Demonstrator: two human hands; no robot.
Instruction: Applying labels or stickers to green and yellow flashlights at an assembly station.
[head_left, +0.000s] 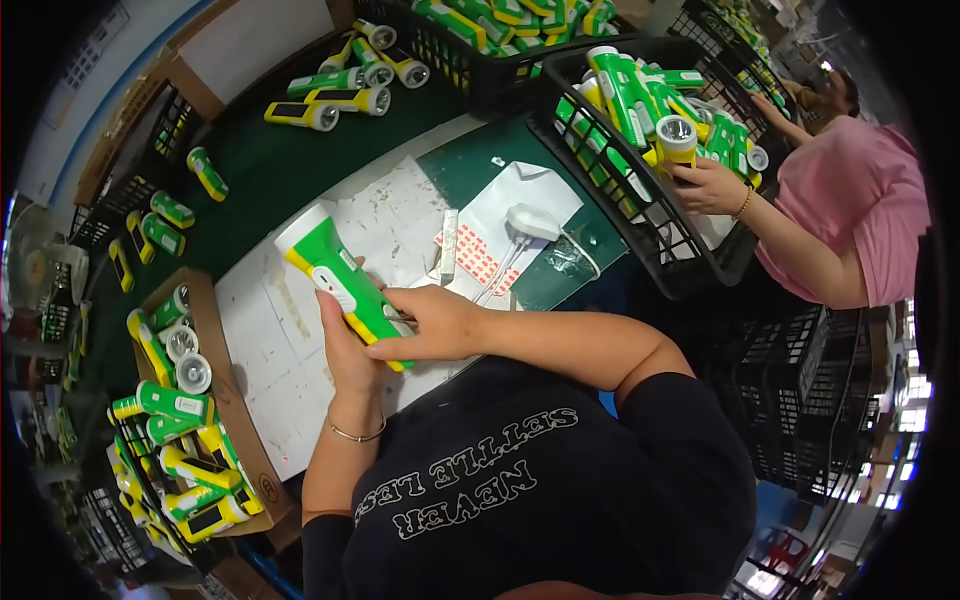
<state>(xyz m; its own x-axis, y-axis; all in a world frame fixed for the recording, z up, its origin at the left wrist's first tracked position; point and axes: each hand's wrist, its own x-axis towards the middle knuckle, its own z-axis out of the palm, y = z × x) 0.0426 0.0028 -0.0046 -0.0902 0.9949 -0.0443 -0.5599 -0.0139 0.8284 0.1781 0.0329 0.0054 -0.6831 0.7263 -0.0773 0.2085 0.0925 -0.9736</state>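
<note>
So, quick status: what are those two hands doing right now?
Left hand grips green-and-yellow flashlight from below. Right hand pinches its tail end. Nothing in the way; sticker sheet lies beyond, apart.

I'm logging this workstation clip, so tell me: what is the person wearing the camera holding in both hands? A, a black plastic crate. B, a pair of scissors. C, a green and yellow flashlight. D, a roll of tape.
C: the left hand grips the green and yellow flashlight from below while the right hand presses on its rear end, over the paper-covered table.
</note>
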